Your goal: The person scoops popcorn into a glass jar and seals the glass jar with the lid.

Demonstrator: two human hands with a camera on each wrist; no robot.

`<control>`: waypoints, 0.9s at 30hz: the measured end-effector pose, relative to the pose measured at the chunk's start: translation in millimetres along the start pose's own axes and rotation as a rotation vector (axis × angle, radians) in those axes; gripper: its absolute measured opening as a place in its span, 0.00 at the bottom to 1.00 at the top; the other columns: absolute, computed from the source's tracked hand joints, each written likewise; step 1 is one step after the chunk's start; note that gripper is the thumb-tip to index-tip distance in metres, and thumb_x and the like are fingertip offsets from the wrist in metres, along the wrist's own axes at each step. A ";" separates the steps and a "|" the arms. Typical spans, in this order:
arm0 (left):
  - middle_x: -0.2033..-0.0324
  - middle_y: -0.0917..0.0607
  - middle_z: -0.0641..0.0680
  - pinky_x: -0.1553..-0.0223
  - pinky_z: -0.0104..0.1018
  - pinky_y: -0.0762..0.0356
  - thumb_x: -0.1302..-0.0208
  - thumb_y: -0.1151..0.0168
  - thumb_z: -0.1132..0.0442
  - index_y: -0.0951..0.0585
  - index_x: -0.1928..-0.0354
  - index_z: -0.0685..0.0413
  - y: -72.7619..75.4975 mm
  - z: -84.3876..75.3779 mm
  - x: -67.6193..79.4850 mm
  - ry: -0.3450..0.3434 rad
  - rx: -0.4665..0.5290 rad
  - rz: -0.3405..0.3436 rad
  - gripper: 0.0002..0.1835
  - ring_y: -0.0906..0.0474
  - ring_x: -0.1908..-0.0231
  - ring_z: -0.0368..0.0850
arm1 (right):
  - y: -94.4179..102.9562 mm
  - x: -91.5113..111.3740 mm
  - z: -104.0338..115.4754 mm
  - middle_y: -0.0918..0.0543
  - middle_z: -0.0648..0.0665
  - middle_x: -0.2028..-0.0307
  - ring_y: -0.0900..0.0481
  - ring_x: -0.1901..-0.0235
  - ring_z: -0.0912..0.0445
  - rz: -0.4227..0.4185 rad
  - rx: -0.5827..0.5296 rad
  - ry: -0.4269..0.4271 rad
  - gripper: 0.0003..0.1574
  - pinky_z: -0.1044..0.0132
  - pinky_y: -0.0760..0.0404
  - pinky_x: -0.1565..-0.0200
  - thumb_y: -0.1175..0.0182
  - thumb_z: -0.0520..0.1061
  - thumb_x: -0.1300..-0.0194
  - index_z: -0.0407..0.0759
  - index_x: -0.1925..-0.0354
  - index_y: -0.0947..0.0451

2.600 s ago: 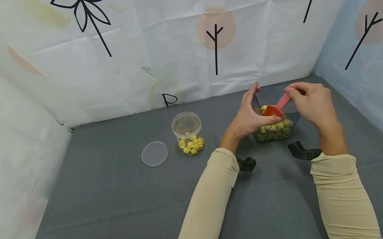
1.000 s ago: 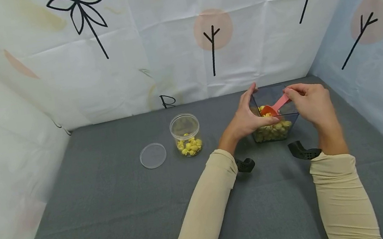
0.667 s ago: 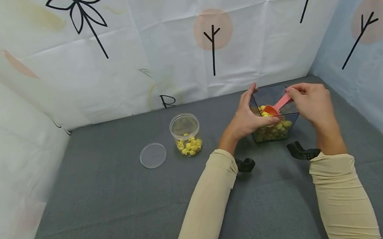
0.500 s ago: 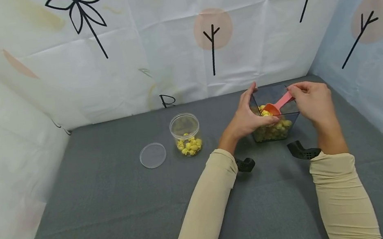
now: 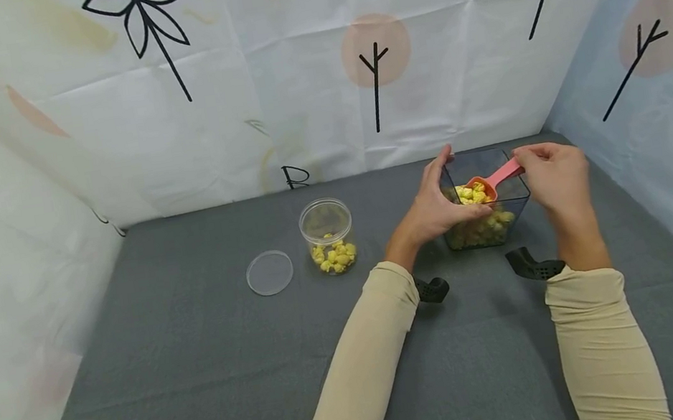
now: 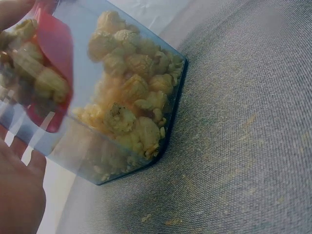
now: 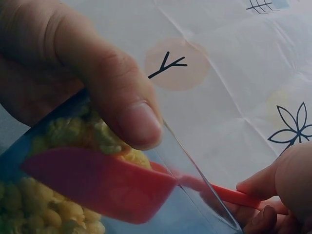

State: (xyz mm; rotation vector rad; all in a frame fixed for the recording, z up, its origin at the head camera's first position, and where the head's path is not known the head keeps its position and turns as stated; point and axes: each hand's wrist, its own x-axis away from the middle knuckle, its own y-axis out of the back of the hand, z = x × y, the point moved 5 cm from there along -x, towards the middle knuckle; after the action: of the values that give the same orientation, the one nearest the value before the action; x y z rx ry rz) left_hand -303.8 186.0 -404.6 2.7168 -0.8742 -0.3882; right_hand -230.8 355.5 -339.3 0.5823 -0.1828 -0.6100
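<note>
A clear square container (image 5: 518,209) with popcorn (image 6: 131,92) stands at the back right of the table in the head view. My left hand (image 5: 431,210) grips its left side, thumb across the near wall and fingers spread toward the far side. Between thumb and fingertips my right hand (image 5: 559,180) pinches the handle of a red-pink scoop (image 5: 506,171). The scoop's bowl is inside the container, heaped with popcorn (image 5: 474,194). Through the clear wall in the right wrist view, the scoop (image 7: 102,183) lies tilted above the rest of the popcorn.
A round clear jar (image 5: 325,222) without its lid, partly filled with popcorn, stands left of the container. Beside it a clear round lid (image 5: 270,273) lies flat on the grey cloth (image 5: 204,375). A patterned fabric wall (image 5: 307,98) rises behind the table.
The scoop has risen within the container and now shows a heap of popcorn in its bowl. My right hand has shifted slightly right; the left hand keeps its grip.
</note>
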 end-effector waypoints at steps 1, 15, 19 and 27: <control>0.22 0.45 0.42 0.28 0.48 0.32 0.48 0.19 0.52 0.58 0.20 0.21 0.0 -0.1 0.0 0.000 0.000 -0.001 0.65 0.43 0.24 0.43 | 0.7 -0.8 -1.2 0.26 0.60 0.67 0.39 0.83 0.60 -0.005 -0.014 -0.014 0.31 0.66 0.39 0.80 0.52 0.60 0.22 0.44 0.36 0.20; 0.22 0.46 0.42 0.27 0.49 0.34 0.47 0.20 0.52 0.58 0.19 0.23 0.3 -0.2 -0.4 -0.006 -0.008 0.006 0.64 0.46 0.22 0.41 | 7.4 -11.5 -19.8 0.21 0.61 0.70 0.36 0.84 0.62 -0.036 -0.327 -0.181 0.19 0.69 0.38 0.81 0.42 0.57 0.26 0.50 0.48 0.16; 0.22 0.45 0.42 0.26 0.48 0.35 0.47 0.20 0.53 0.58 0.19 0.24 0.0 -0.1 -0.8 -0.010 -0.008 0.007 0.64 0.46 0.23 0.41 | 8.5 -12.1 -22.4 0.21 0.61 0.71 0.34 0.79 0.62 -0.042 -0.398 -0.212 0.09 0.72 0.32 0.77 0.40 0.55 0.27 0.57 0.61 0.15; 0.22 0.45 0.42 0.26 0.48 0.36 0.47 0.20 0.54 0.58 0.19 0.24 0.0 -0.6 0.1 -0.010 0.002 0.009 0.64 0.47 0.22 0.40 | 8.4 -14.4 -27.8 0.20 0.60 0.71 0.34 0.79 0.62 -0.028 -0.442 -0.264 0.09 0.72 0.32 0.76 0.39 0.56 0.27 0.56 0.59 0.15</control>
State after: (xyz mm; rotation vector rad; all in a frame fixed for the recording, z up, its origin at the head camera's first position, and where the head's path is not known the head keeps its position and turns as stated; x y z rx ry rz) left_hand -303.5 186.0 -404.1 2.7144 -0.8893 -0.3996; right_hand -229.2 382.4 -357.4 0.0757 -0.2786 -0.7280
